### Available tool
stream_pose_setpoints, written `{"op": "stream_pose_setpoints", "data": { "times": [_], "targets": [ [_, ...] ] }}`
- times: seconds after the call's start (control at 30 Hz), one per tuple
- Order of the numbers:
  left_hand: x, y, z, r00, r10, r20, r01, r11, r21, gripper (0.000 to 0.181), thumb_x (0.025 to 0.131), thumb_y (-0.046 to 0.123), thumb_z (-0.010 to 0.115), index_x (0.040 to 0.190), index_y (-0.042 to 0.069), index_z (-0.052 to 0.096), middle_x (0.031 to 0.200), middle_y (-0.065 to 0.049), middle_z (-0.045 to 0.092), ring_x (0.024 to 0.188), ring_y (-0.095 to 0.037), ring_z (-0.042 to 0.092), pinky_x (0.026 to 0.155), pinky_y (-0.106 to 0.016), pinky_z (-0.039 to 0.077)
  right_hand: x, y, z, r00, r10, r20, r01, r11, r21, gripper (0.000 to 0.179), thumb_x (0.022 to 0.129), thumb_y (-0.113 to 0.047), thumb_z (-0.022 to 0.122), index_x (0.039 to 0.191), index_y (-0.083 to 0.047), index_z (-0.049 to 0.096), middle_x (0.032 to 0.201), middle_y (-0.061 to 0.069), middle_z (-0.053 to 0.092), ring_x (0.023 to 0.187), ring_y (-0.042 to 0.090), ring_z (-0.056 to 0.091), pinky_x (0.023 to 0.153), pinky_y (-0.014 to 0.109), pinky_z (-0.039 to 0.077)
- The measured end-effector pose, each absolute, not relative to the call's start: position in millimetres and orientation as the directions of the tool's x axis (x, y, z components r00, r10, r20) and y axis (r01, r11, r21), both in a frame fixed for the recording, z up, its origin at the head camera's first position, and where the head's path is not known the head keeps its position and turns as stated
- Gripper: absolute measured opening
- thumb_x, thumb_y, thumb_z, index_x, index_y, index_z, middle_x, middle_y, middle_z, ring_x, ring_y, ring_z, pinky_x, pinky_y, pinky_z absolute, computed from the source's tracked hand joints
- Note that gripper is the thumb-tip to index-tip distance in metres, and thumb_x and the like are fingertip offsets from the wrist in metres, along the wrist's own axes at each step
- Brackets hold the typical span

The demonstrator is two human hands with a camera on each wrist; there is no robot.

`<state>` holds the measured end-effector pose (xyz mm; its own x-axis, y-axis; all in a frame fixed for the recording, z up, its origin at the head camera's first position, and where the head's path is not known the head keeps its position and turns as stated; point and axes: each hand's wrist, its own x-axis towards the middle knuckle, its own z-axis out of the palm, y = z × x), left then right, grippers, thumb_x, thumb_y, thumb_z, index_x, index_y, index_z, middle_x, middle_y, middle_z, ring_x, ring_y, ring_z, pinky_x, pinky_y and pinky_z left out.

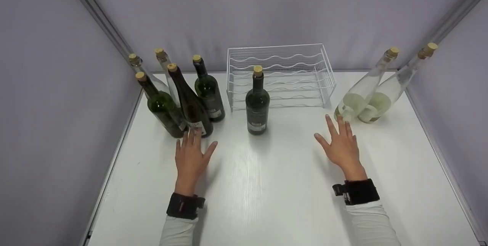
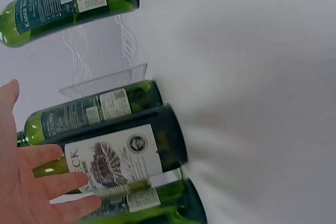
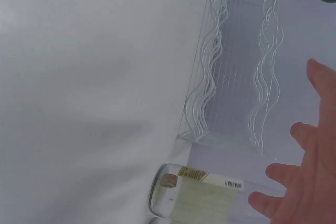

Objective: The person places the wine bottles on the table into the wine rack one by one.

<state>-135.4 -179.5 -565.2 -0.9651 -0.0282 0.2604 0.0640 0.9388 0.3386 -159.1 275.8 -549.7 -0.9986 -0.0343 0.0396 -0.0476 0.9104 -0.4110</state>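
My left hand (image 1: 190,159) is held out with straight fingers spread, fingertips overlapping the foot of a dark brown bottle (image 1: 190,105) in the head view. That bottle's white label (image 2: 116,156) shows in the left wrist view. Beside it stand a green bottle (image 1: 164,108) and a dark green bottle (image 1: 209,95), all corked. My right hand (image 1: 343,148) also has its fingers spread, with nothing in its grasp. Just beyond its fingertips are two corked clear bottles (image 1: 360,89) with pale green labels. Another dark green bottle (image 1: 257,105) stands upright between the hands.
A white wire bottle rack (image 1: 280,105) with wavy rails stands at the back of the white table (image 1: 263,192). Two more clear bottles (image 1: 162,56) are behind the left group, partly hidden. Grey panels (image 1: 248,9) enclose the back and both sides.
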Motion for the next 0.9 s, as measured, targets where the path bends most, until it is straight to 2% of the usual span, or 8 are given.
{"op": "stream_pose_setpoints", "data": {
  "times": [0.17,0.33,0.57,0.77,0.9],
  "targets": [
    [-139,-164,-565,-0.947,0.000,0.321,0.134,0.909,0.395,0.076,0.093,0.058,0.057,0.146,0.005,0.046,0.139,-0.023,0.051,0.127,-0.040,0.048,0.107,-0.057,0.033,-161,263,-552,-0.997,-0.071,0.000,-0.063,0.885,-0.462,0.082,0.096,-0.065,0.041,0.159,-0.018,0.016,0.161,0.023,0.007,0.144,0.049,0.008,0.100,0.075,0.023],
    [-146,-146,-567,-0.968,0.016,0.249,0.146,0.845,0.515,0.078,0.094,0.061,0.053,0.150,0.008,0.041,0.145,-0.020,0.047,0.126,-0.039,0.050,0.102,-0.053,0.039,-162,253,-554,-0.993,-0.099,-0.061,-0.052,0.848,-0.528,0.083,0.096,-0.068,0.038,0.159,-0.020,0.013,0.161,0.021,0.008,0.144,0.047,0.012,0.096,0.076,0.029],
    [-162,-122,-571,-0.992,0.038,0.124,0.110,0.745,0.658,0.088,0.091,0.072,0.044,0.154,0.012,0.032,0.151,-0.014,0.040,0.134,-0.033,0.043,0.103,-0.053,0.039,-163,236,-559,-0.981,-0.170,-0.096,-0.069,0.758,-0.648,0.080,0.098,-0.062,0.041,0.159,-0.018,0.013,0.160,0.022,0.014,0.143,0.045,0.019,0.106,0.068,0.023],
    [-176,-100,-572,-0.994,0.036,0.101,0.099,0.677,0.729,0.090,0.089,0.072,0.049,0.156,0.016,0.028,0.153,-0.012,0.038,0.135,-0.032,0.042,0.101,-0.055,0.040,-168,222,-561,-0.971,-0.225,-0.078,-0.101,0.685,-0.721,0.078,0.100,-0.057,0.044,0.159,-0.014,0.016,0.159,0.021,0.019,0.145,0.039,0.019,0.114,0.056,0.018],
    [-185,-86,-574,-0.992,0.039,0.120,0.117,0.638,0.761,0.092,0.088,0.067,0.057,0.156,0.014,0.026,0.153,-0.012,0.036,0.134,-0.034,0.042,0.098,-0.059,0.041,-171,214,-560,-0.966,-0.249,-0.064,-0.118,0.652,-0.749,0.076,0.100,-0.054,0.046,0.158,-0.013,0.018,0.159,0.019,0.022,0.145,0.036,0.020,0.115,0.052,0.017]
  ]
}}
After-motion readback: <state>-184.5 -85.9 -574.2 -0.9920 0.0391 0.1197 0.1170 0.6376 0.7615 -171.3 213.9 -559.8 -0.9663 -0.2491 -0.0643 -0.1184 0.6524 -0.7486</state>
